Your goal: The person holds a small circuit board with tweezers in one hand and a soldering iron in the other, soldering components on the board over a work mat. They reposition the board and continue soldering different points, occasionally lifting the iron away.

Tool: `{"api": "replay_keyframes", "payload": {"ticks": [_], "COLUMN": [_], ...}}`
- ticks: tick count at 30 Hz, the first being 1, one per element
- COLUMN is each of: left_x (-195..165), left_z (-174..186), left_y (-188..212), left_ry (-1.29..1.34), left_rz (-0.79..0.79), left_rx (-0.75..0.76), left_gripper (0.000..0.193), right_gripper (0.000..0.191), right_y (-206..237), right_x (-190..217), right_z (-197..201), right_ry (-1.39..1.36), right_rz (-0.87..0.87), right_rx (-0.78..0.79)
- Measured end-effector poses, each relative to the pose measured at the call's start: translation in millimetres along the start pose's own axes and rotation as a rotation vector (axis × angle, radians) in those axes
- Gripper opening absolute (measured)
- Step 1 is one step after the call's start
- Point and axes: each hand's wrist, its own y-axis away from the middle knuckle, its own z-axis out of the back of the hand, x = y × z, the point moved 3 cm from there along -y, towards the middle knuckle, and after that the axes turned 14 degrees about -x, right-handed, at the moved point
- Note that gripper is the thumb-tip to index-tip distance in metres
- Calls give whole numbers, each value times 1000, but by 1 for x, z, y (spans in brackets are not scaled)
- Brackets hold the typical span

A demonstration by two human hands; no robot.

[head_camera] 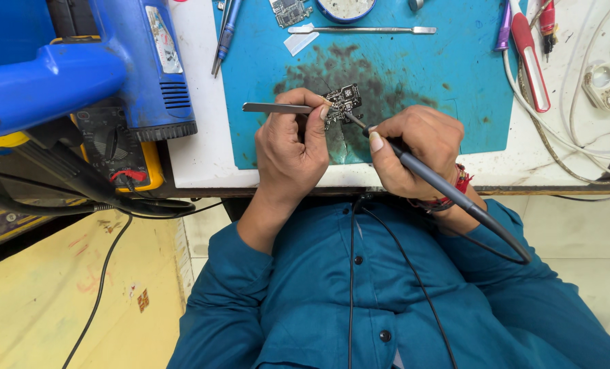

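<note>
Small dark circuit board (342, 102) held over the sooty patch of the blue work mat (414, 75), near the bench (195, 137) front edge. Left hand (293, 147) closed around flat metal tweezers (274, 108), tips pinching the board's left edge; handle sticks out to the left. Right hand (418, 150) wrapped pen-style around a grey soldering iron (442, 186), tip touching the board's lower right side, cord trailing back over the teal sleeve.

Judged step: heating a joint or small part on the board.

For doing it well:
- Rest both wrists on the bench edge; board hangs in tweezers only, so any tremor shifts the joint.
- Keep tweezer grip on bare board edge, away from components.
- Lay the tip flat against the pad, brief contact, then lift straight off; no scraping.
- Watch the cord: slack across the lap could tug the iron sideways.
- Lowering the board onto the mat would likely steady it further.

Nearby, untouched: blue hot-air tool (141, 61) and yellow multimeter (124, 154) to the left, metal spudger (363, 30) at the mat's far edge, red-handled tool (531, 61) at right.
</note>
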Motion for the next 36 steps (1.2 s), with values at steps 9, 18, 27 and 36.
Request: {"api": "replay_keyframes", "payload": {"ticks": [9, 18, 27, 36], "left_x": [1, 1, 0, 1], "left_z": [0, 0, 0, 0], "left_y": [0, 0, 0, 0], "left_ry": [5, -7, -9, -4], "left_rz": [-8, -12, -3, 5], "left_rx": [4, 5, 2, -9], "left_gripper": [7, 8, 8, 8], "right_gripper": [9, 8, 8, 8], "right_y": [0, -1, -2, -3], "right_x": [0, 1, 2, 3], "right_z": [-2, -3, -4, -4], "right_ry": [27, 38, 28, 32], "right_rz": [-10, -10, 13, 4], "right_rx": [-15, -33, -14, -1]}}
